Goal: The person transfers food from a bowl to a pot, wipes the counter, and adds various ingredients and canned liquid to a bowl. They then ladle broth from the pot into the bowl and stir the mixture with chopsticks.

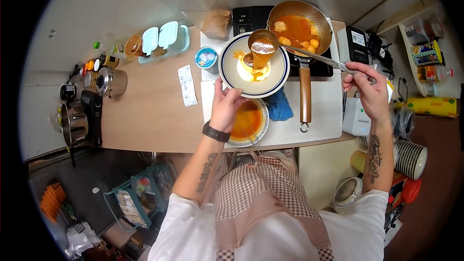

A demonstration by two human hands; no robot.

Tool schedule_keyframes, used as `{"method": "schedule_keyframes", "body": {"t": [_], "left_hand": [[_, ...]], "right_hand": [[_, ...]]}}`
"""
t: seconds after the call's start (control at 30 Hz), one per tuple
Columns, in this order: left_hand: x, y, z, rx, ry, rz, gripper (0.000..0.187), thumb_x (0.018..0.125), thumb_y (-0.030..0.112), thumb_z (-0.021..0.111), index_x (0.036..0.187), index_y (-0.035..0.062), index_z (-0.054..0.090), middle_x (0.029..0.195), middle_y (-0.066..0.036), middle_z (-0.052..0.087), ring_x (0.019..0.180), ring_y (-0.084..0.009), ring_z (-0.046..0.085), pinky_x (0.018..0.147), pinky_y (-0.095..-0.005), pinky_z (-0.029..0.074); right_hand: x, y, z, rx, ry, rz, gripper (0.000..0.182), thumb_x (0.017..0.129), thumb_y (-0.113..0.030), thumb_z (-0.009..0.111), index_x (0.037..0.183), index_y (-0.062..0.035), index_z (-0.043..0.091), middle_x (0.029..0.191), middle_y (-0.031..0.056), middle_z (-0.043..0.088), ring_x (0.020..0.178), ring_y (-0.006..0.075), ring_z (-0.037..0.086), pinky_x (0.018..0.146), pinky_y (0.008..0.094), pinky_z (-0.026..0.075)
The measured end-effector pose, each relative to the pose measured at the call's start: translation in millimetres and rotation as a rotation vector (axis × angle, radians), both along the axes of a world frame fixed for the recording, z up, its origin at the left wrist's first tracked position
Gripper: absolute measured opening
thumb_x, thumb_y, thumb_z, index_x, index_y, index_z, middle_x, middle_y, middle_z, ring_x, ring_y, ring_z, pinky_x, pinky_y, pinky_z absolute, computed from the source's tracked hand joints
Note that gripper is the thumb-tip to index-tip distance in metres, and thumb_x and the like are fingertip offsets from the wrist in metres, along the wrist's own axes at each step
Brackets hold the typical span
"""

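Note:
My left hand (pixel 225 104) grips the near rim of a white bowl with a blue-lined edge (pixel 229 67), thumb over the edge. White and yellowish food lies in the bowl. My right hand (pixel 367 87) is closed around the long handle of a metal ladle (pixel 316 57). The ladle's cup is tipped above the bowl, and orange-brown liquid runs from it. Beyond the handle, a pan (pixel 323 17) with a wooden handle contains orange broth and chunky pieces. Below the held bowl stands a patterned-rim bowl (pixel 265 121) of orange liquid, with a wire utensil across it.
A blue cloth (pixel 279 105) lies beside the lower bowl. Left of the bowls are a blue-lidded tub (pixel 207 59), a paper receipt (pixel 187 86) and light-blue containers (pixel 168 34). The pan rests over a black cooktop (pixel 246 19). Striped stacked bowls (pixel 411 159) stand at right.

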State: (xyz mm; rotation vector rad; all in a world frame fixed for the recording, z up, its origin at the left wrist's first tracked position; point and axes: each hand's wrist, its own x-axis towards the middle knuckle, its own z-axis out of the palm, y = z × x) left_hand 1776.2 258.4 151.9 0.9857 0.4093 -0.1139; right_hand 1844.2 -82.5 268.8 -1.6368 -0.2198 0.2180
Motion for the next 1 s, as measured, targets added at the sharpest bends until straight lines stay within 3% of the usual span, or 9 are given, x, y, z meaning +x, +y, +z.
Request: {"method": "schedule_keyframes", "body": {"t": [0.2, 0.3, 0.4, 0.57, 0.6, 0.67, 0.77, 1.0], "left_hand": [[5.1, 1.8, 0.2, -0.018, -0.004, 0.004, 0.052, 0.093, 0.001, 0.049, 0.141, 0.0096, 0.03, 0.12, -0.011, 0.061, 0.099, -0.0212, 0.067, 0.084, -0.0357, 0.054], [7.0, 3.1, -5.1, -0.023, -0.003, 0.01, 0.052, 0.093, 0.0, 0.049, 0.14, 0.0099, 0.031, 0.12, -0.011, 0.061, 0.099, -0.0208, 0.066, 0.084, -0.0352, 0.054], [12.5, 0.5, -1.1, -0.022, 0.003, 0.013, 0.051, 0.093, 0.0, 0.049, 0.14, 0.0099, 0.031, 0.12, -0.011, 0.061, 0.099, -0.0206, 0.066, 0.084, -0.0355, 0.055], [13.1, 0.7, -2.2, -0.026, 0.007, 0.002, 0.052, 0.093, -0.001, 0.049, 0.14, 0.0099, 0.031, 0.121, -0.011, 0.06, 0.1, -0.0209, 0.066, 0.084, -0.036, 0.056], [13.4, 0.4, -2.3, -0.049, 0.011, 0.009, 0.056, 0.092, -0.002, 0.05, 0.143, 0.0119, 0.028, 0.11, -0.011, 0.064, 0.095, -0.0175, 0.065, 0.081, -0.033, 0.055], [13.2, 0.2, -0.9, -0.044, 0.013, 0.004, 0.057, 0.093, -0.002, 0.05, 0.143, 0.0118, 0.028, 0.11, -0.011, 0.064, 0.094, -0.0176, 0.066, 0.082, -0.033, 0.055], [10.5, 3.4, -5.3, -0.037, 0.007, -0.006, 0.058, 0.093, -0.002, 0.05, 0.144, 0.0118, 0.027, 0.11, -0.012, 0.064, 0.094, -0.0178, 0.066, 0.082, -0.0331, 0.055], [8.8, 5.7, -3.4, -0.053, 0.011, -0.003, 0.059, 0.092, -0.002, 0.051, 0.144, 0.0111, 0.026, 0.112, -0.013, 0.063, 0.095, -0.0193, 0.066, 0.083, -0.0332, 0.056]], "right_hand": [[-6.0, -4.2, -6.0, -0.065, -0.088, 0.083, 0.022, 0.093, 0.005, 0.053, 0.11, 0.0085, 0.066, 0.093, 0.0112, 0.062, 0.081, 0.0164, 0.063, 0.073, 0.0277, 0.053], [-7.2, -12.3, -13.8, -0.059, -0.169, 0.095, 0.022, 0.093, 0.005, 0.052, 0.111, 0.008, 0.066, 0.091, 0.0112, 0.062, 0.081, 0.0164, 0.062, 0.073, 0.0273, 0.053], [-1.0, -21.4, -26.0, -0.082, -0.262, -0.019, 0.022, 0.095, 0.004, 0.051, 0.11, 0.008, 0.066, 0.091, 0.0098, 0.061, 0.08, 0.0154, 0.061, 0.072, 0.0259, 0.051], [29.7, -15.7, -55.7, -0.352, -0.334, -0.222, 0.022, 0.097, -0.003, 0.053, 0.112, 0.006, 0.066, 0.087, 0.0056, 0.061, 0.077, 0.012, 0.059, 0.07, 0.0227, 0.049], [35.5, -15.7, -64.0, -0.388, -0.341, -0.236, 0.022, 0.097, -0.004, 0.054, 0.112, 0.0056, 0.066, 0.086, 0.0052, 0.061, 0.077, 0.0117, 0.059, 0.07, 0.0225, 0.049], [44.3, -19.2, -79.9, -0.426, -0.357, -0.253, 0.024, 0.098, -0.01, 0.054, 0.114, 0.0043, 0.066, 0.084, 0.0039, 0.062, 0.076, 0.0113, 0.06, 0.07, 0.0227, 0.049], [43.0, -31.0, -89.0, -0.198, -0.175, -0.341, 0.025, 0.099, -0.012, 0.054, 0.115, 0.004, 0.066, 0.084, 0.0046, 0.063, 0.074, 0.0117, 0.06, 0.068, 0.0232, 0.05], [37.1, -34.7, -74.1, 0.011, 0.072, -0.375, 0.03, 0.102, -0.019, 0.052, 0.116, 0.0057, 0.063, 0.082, 0.0059, 0.064, 0.071, 0.012, 0.061, 0.065, 0.0242, 0.05]]}}
